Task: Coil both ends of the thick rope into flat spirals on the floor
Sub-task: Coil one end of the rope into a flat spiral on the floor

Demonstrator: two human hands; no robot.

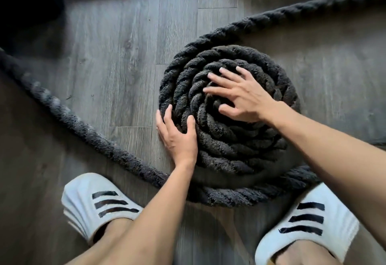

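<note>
One thick black twisted rope (229, 139) lies on the grey wood-plank floor (125, 55), wound into a single flat spiral of about five turns, with two loose lengths trailing off. The right hand (244, 95), fingers spread wide, presses its centre. The left hand (179, 137), fingers relaxed, cups its left rim. Two white three-striped slippers (83, 206) stand near.

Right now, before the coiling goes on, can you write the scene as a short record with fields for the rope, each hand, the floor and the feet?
spiral: thick dark rope, several turns, lying flat on the floor
left hand: fingers straight, pressing the outer turn on the left side
right hand: fingers spread, resting on the centre
loose rope: one stretch leads to the upper right; another comes from the left and passes the near edge
floor: grey wood planks
slippers: white with black stripes, one on each foot
</note>
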